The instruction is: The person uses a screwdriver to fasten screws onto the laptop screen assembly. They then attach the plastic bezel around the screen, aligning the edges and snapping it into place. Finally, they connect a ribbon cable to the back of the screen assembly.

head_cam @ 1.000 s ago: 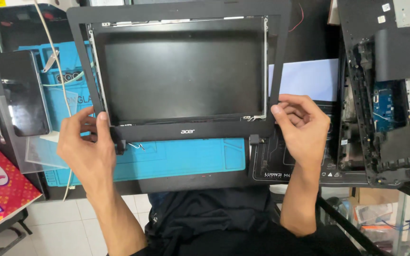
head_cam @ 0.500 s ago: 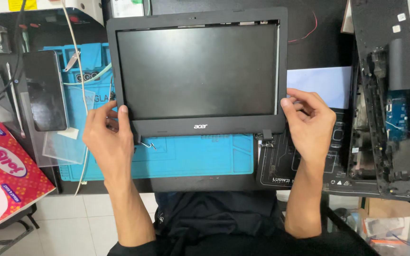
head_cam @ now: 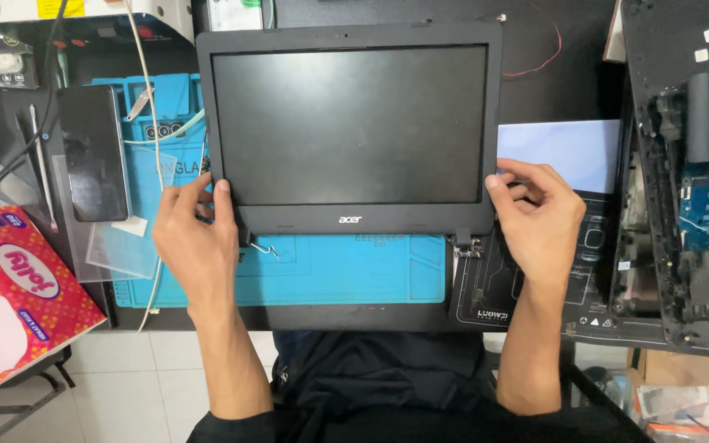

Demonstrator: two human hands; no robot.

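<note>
Both hands are on the black rectangular laptop screen panel with its dark glass and plastic bezel (head_cam: 349, 131), which lies flat, glass up, over the far part of the blue silicone work mat (head_cam: 346, 271) in the middle of the bench. The left hand (head_cam: 194, 238) pinches the panel's near-left corner: thumb on top of the bezel, fingers curled underneath, closed on the frame. The right hand (head_cam: 539, 217) mirrors it at the near-right corner, thumb pressed to the bezel edge, fingers half curled beside and below it; how much of the frame it actually grips I cannot tell.

The panel's long axis runs left to right, straight across between the two hands, so each hand has its own end and neither is nearer than the other. The panel lies to the far side of both hands. Its hinge edge points near, toward the person, and the small metal hinge brackets (head_cam: 468, 244) jut out just past the near edge; the top edge points far.

To the left, a black smartphone (head_cam: 92, 152) rests screen up on the mat's edge, and a red patterned tissue box (head_cam: 14, 287) sits nearer still. To the right lie a pale blue sheet (head_cam: 572, 152) and, well apart at the right, the opened black laptop base (head_cam: 687, 172).
</note>
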